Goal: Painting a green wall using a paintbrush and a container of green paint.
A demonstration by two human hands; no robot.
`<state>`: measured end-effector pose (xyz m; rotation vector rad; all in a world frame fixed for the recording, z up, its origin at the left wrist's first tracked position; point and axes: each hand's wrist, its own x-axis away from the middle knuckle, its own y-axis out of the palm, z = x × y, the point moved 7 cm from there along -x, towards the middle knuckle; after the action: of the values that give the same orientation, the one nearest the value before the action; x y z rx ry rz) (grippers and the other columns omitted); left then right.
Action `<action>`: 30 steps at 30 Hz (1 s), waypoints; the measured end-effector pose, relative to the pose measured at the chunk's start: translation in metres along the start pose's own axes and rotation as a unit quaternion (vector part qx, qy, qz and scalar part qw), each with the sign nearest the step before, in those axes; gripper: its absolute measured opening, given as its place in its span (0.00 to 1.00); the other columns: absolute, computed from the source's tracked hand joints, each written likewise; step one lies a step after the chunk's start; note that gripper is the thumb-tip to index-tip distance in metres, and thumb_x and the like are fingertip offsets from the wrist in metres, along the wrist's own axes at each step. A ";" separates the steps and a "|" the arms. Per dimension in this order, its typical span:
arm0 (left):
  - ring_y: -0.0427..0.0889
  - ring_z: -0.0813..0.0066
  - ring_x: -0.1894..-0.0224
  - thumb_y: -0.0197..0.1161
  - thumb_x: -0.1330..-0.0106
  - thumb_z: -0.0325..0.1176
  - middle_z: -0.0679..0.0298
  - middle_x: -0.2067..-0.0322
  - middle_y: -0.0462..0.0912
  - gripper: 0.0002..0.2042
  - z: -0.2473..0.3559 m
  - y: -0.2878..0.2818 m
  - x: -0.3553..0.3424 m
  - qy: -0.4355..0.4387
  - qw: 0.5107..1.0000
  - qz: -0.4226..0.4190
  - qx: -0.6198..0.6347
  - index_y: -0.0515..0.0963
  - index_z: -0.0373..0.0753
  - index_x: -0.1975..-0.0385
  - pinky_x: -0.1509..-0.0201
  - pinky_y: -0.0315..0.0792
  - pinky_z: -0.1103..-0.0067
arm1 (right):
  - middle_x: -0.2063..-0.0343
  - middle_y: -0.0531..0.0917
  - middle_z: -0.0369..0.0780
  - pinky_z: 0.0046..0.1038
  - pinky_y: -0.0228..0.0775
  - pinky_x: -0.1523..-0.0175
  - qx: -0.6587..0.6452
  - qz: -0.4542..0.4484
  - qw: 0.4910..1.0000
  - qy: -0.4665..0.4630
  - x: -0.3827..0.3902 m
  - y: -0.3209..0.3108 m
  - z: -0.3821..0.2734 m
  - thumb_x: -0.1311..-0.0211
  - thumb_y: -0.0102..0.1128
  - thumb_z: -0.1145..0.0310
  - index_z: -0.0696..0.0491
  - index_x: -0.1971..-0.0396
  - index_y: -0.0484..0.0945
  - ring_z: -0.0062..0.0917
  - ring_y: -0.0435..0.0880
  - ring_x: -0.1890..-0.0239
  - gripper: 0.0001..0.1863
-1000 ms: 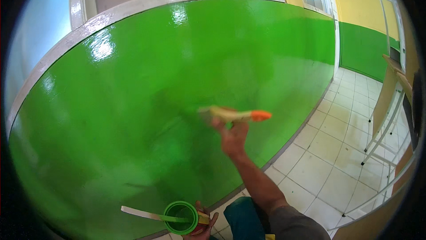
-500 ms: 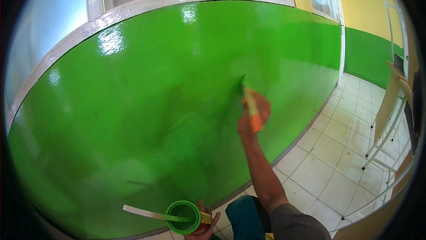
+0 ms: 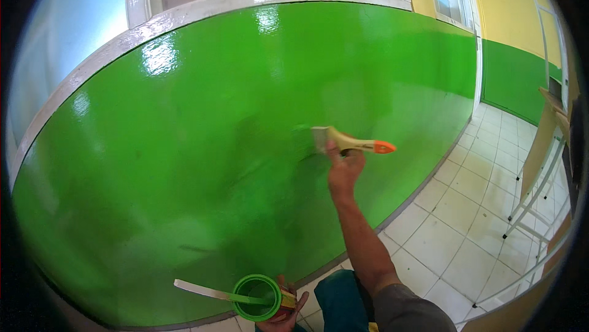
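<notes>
A wide paintbrush (image 3: 359,145) with a pale handle and orange tip lies sideways in my right hand (image 3: 343,166), its bristle end at the glossy green lower wall (image 3: 202,99). At the lower edge, my left hand (image 3: 288,313) grips a green-rimmed paint can (image 3: 257,283), its fingers round the side. A pale flat stick (image 3: 202,287), coated green at one end, lies across the can's mouth and juts out to the left. The brush's bristle tips are slightly blurred.
A white ledge (image 3: 196,7) and windows top the green wall. Tiled floor (image 3: 454,221) runs along its foot. At the right stand white metal-framed furniture with wooden boards (image 3: 534,154) and white rails (image 3: 540,25). Beyond is a yellow and green end wall (image 3: 509,13).
The brush has swung from horizontal to upright and back to horizontal; my right hand is now somewhat right of where it began. The view has shifted slightly. The can stays in my left hand.
</notes>
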<state>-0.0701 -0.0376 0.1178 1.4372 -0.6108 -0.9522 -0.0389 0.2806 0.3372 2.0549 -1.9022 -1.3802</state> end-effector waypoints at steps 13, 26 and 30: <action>0.64 0.49 0.33 0.58 0.38 0.61 0.51 0.40 0.72 0.35 0.006 -0.013 0.011 0.065 0.953 0.257 0.147 0.69 0.40 0.39 0.27 0.45 0.43 | 0.62 0.83 0.46 0.32 0.73 0.56 0.242 -0.057 0.894 -0.374 0.084 0.046 -0.074 0.45 0.69 0.74 0.56 0.57 0.82 0.33 0.82 0.61 0.14; 0.60 0.47 0.31 0.60 0.41 0.63 0.52 0.36 0.68 0.38 -0.012 0.015 -0.007 0.059 0.942 0.141 -0.298 0.66 0.43 0.35 0.28 0.45 0.42 | 0.64 0.83 0.40 0.25 0.69 0.57 0.004 0.105 0.994 -0.003 -0.111 -0.093 0.038 0.39 0.68 0.64 0.64 0.55 0.80 0.24 0.78 0.63 0.19; 0.58 0.47 0.30 0.59 0.40 0.63 0.53 0.33 0.65 0.39 -0.003 -0.017 -0.005 0.095 0.859 0.105 -0.491 0.64 0.45 0.34 0.27 0.43 0.42 | 0.65 0.84 0.41 0.27 0.71 0.57 0.058 0.170 0.984 -0.003 -0.148 -0.130 0.053 0.39 0.69 0.66 0.65 0.56 0.80 0.23 0.79 0.62 0.18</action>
<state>-0.0730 -0.0300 0.1020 0.5114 -0.0664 -0.7471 0.0523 0.4617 0.3173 1.6579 -2.2527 -1.2220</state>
